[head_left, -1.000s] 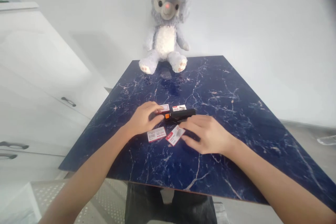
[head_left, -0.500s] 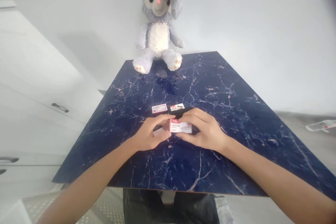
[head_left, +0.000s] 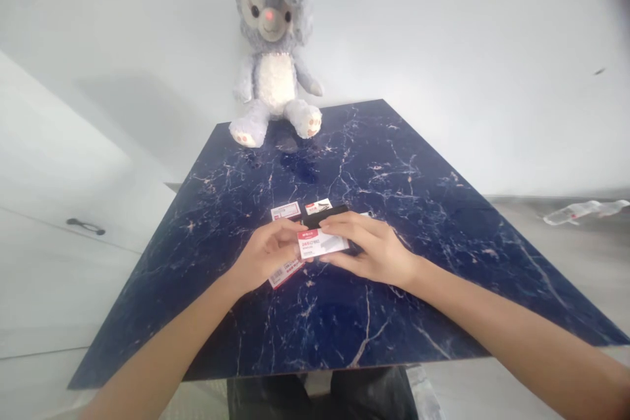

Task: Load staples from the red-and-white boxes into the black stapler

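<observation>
Both my hands hold one small white and red staple box just above the dark blue marbled table. My left hand pinches its left end, and my right hand grips its right side with fingers curled round it. A black stapler lies just behind the box. Two more small boxes lie flat beyond it. Another box lies on the table under my left hand.
A grey plush rabbit sits at the far edge of the table against the white wall. White cabinets with dark handles stand to the left. A clear plastic wrapper lies on the floor at the right.
My right hand picked a staple box up off the table and my left hand came over to take its other end. The camera view shifted to the right.
</observation>
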Tool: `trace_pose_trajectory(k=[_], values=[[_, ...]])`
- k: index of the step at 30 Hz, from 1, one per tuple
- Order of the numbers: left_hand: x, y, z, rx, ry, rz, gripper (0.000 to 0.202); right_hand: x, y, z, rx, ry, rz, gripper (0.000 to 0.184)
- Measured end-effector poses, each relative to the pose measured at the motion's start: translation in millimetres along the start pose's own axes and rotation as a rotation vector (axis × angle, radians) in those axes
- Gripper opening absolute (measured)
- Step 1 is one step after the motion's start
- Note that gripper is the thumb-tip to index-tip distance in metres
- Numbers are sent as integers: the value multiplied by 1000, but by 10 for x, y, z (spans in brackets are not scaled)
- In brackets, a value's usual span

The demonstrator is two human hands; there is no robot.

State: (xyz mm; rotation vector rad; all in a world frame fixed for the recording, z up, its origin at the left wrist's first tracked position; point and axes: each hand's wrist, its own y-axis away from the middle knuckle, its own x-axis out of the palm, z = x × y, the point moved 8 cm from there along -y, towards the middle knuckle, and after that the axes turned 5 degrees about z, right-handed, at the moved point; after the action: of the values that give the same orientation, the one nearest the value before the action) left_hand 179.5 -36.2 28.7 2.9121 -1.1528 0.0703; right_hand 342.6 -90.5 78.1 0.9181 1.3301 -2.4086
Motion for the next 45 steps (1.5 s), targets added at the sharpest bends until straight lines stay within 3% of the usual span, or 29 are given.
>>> trace_pose_trajectory(k=[7, 15, 28, 36, 40, 45], values=[[-207, -28, 102, -26, 9, -218, 31, -49, 16, -146, 116, 61, -2, 50], [-387, -27, -28, 34, 26, -370, 21, -101, 3, -165, 117, 104, -15, 39], [-418, 18, -12, 162, 82, -371, 21, -94, -31, -56, 21, 231, 0, 29], [-475, 30, 28, 146, -74, -419, 25, -103, -56, -107, 89, 228, 5, 18], [-480, 27, 29, 143, -58, -415, 25, -81, -62, -125, 98, 277, 37, 21], [-484, 32, 21, 143, -29, -413, 26, -113, -58, -175, 140, 230, 11, 11]])
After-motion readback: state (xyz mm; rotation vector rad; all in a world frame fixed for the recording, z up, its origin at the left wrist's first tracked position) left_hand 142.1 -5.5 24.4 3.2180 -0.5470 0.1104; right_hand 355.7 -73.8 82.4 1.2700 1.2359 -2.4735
